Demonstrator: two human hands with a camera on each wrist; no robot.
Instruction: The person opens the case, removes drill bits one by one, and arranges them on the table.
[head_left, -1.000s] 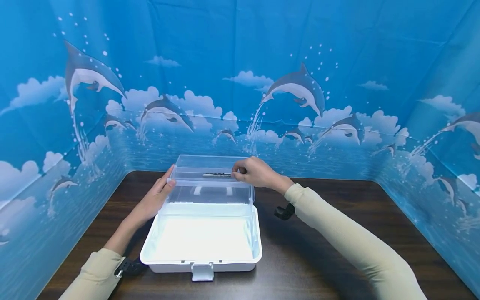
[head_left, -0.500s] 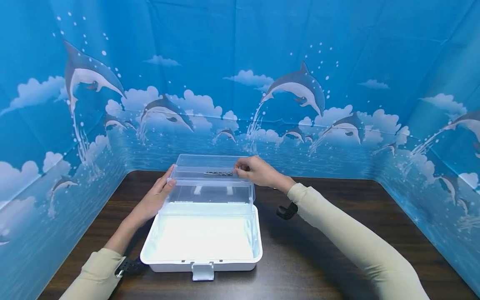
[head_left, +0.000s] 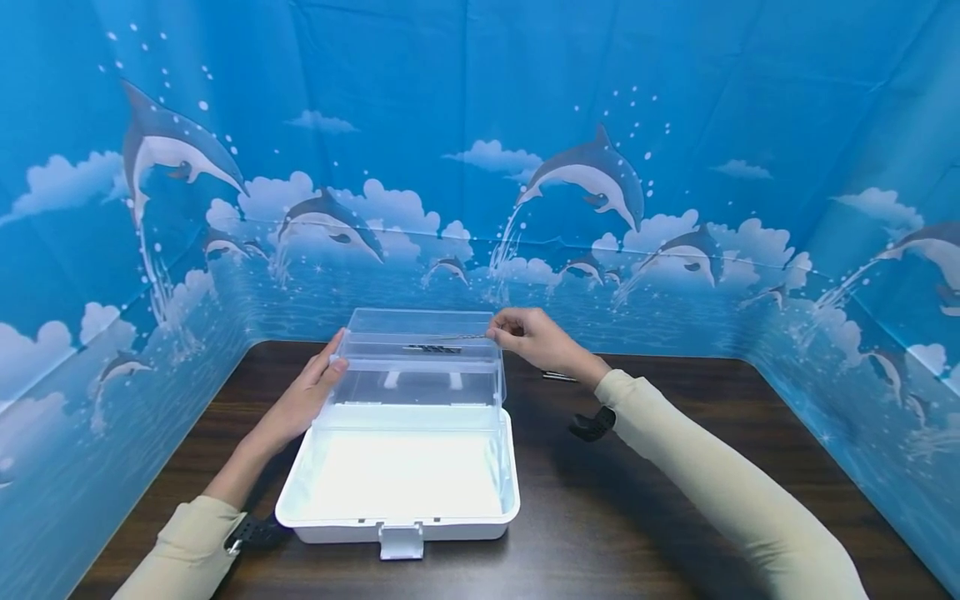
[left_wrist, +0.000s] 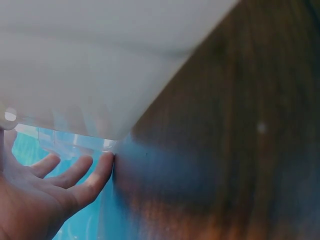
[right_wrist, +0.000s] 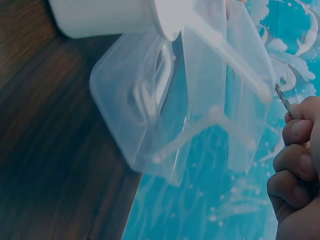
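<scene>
A white toolbox (head_left: 397, 533) stands unlatched, its clear lid tipped back and clear trays raised above it. Thin metal drill bits (head_left: 435, 348) lie in the upper tray (head_left: 375, 352). My right hand (head_left: 536, 337) pinches a single drill bit (right_wrist: 282, 97) between thumb and fingertips, beside the tray's right end; its twisted, fluted part shows in the right wrist view. My left hand (head_left: 311, 387) rests on the left end of the trays, thumb toward the front. In the left wrist view, its fingers (left_wrist: 95, 180) are extended and spread against the clear plastic.
More drill bits (head_left: 558, 377) lie on the dark wooden table (head_left: 615, 500), right of the trays and beneath my right forearm. A blue dolphin-print cloth (head_left: 465, 208) hangs behind the table and along its sides. The box's front latch (head_left: 401, 542) hangs down.
My right hand has moved a little right, drawing one drill bit away from the others in the tray. The bits on the table have come into fuller view. My left hand stays put.
</scene>
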